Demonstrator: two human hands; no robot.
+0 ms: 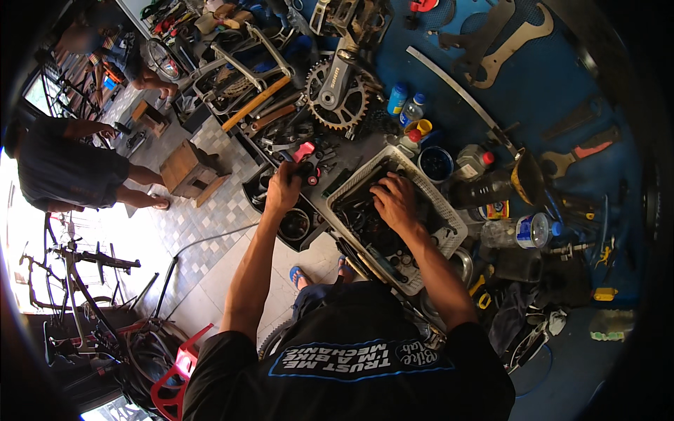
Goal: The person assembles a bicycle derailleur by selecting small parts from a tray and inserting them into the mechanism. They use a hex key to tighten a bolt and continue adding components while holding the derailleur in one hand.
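Note:
My left hand (283, 189) is closed at the edge of the cluttered bench, with a small dark part (303, 170) at its fingertips; its exact kind is hard to make out. Just beyond lies a pink-red piece (304, 151) among small tools. My right hand (395, 201) reaches into a white plastic basket (449, 216) full of dark bike parts (361, 219). Its fingers are apart and bent down over the pile, and I see nothing gripped in them. Below my left forearm, a dark tray (307, 238) holds a round container (294, 224).
A crankset with a toothed chainring (337, 95) lies beyond the basket. Bottles (414, 109) and a blue-filled tub (436, 163) stand to its right. Tools hang on a blue board (449, 105). On the left, a person (70, 161) stands near a wooden stool (188, 170).

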